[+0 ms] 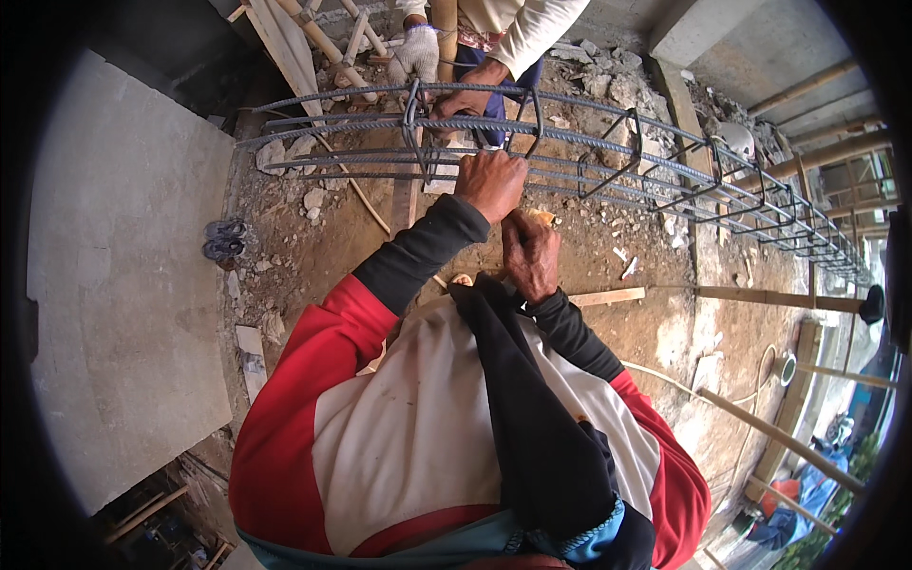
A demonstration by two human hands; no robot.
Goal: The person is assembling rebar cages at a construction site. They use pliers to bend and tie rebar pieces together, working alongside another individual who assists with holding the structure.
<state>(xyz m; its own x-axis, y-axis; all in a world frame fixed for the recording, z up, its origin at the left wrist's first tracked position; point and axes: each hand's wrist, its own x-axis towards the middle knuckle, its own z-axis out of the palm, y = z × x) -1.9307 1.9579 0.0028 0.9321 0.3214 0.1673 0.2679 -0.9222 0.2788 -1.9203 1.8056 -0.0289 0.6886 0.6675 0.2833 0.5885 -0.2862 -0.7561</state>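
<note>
A rebar cage [570, 131] of long ribbed steel bars and bent square stirrups runs across in front of me. My left hand [492, 186] is closed in a fist at the near lower bars, beside a stirrup [535, 122]; its grip is hidden. Closer to my body, my right hand [532, 255] is curled shut just below and right of the left, and I cannot make out what it holds. A small tan piece [541, 218] shows by its knuckles. Across the cage, a co-worker's gloved hand [415, 55] and bare hand [467, 103] are at another stirrup [410, 119].
At the left stands a large grey concrete slab [133, 256]. Broken rubble [313, 201] lies on the dirt floor. Bamboo poles [779, 439] and a wooden plank [608, 296] are to the right. A dark crumpled bundle [225, 239] lies near the slab. Blue sheeting [807, 499] is at far right.
</note>
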